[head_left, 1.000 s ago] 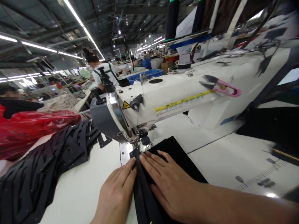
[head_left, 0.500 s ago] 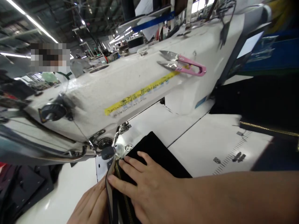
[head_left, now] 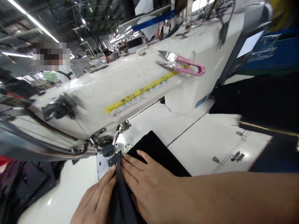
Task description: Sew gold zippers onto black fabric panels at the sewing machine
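A black fabric piece point(head_left: 154, 149) lies beneath the sewing head, with a dark strip point(head_left: 123, 186) running lengthwise between my hands. My right hand point(head_left: 149, 183) rests flat on the fabric, fingers extended and the fingertips along the strip's right side. On the strip's other side is my left hand point(head_left: 95, 199), its fingers stretched forward and touching the dark cloth; its thumb is hidden. Just beyond my fingertips are the sewing machine's point(head_left: 140, 84) dark round knob point(head_left: 108, 151) and presser area. The needle itself cannot be made out.
Pink-handled thread snips point(head_left: 179, 63) lie against the machine arm above yellow tape point(head_left: 140, 92). Dark fabric with a gold zipper point(head_left: 268, 127) is at right, near a printed ruler scale point(head_left: 226, 158). More dark pieces point(head_left: 30, 183) sit at left. A person point(head_left: 63, 73) is in the background.
The dark strip, earlier standing on edge beside a visible gold zipper, now lies over to the right and covers the zipper teeth. My left hand has shifted slightly right; my right hand has barely moved.
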`<state>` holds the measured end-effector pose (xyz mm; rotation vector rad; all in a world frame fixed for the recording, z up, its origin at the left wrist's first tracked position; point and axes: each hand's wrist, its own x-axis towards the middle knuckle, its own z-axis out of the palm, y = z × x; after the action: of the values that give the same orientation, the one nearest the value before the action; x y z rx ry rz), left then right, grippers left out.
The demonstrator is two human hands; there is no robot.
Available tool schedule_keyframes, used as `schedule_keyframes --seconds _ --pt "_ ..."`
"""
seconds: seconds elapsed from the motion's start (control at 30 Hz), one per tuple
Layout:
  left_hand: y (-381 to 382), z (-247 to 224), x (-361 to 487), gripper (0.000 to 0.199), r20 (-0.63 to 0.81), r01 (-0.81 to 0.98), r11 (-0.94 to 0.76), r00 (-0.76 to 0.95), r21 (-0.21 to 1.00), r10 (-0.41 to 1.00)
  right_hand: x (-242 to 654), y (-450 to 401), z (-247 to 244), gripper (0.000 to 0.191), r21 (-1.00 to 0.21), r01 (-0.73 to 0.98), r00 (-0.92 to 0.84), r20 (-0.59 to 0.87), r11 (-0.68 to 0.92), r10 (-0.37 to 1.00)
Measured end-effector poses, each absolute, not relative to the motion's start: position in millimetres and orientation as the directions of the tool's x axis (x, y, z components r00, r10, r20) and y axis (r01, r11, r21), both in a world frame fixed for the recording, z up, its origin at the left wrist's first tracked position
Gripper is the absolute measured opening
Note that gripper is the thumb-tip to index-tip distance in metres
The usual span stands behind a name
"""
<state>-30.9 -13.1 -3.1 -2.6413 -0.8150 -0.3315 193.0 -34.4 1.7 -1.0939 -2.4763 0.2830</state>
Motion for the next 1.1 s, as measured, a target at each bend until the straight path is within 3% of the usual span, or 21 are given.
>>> schedule_keyframes --seconds 0.27,0.43,0.57,0.83,1.1 --pt "-32.0 2.4 -9.3 0.037 0.355 0.674 -0.696 0.732 -0.247 0.582 190.2 -35.9 -3.0 0.054 -0.286 0.655 -0.675 0.193 0.699 0.712" --pt "-34.7 -2.3 -7.3 0.037 0.45 0.731 -0.654 0.659 -0.194 0.603 186.8 -33.1 -7.7 0.06 -0.13 0.637 -0.719 0.255 0.76 0.646" --pt "-36.3 -1.1 -5.2 0.041 0.448 0.698 -0.678 0.694 -0.23 0.563 186.0 -31.3 -9.4 0.064 -0.035 0.627 -0.743 0.273 0.779 0.611" --pt "-36.3 -1.5 -6.0 0.036 0.404 0.677 -0.691 0.723 -0.253 0.561 186.5 -29.0 -12.9 0.069 -0.003 0.61 -0.755 0.301 0.792 0.583" --pt "-19.6 -3.5 3.8 0.034 0.405 0.701 -0.697 0.686 -0.148 0.604 191.5 -16.0 -9.6 0.064 -0.072 0.629 -0.73 0.287 0.774 0.62"
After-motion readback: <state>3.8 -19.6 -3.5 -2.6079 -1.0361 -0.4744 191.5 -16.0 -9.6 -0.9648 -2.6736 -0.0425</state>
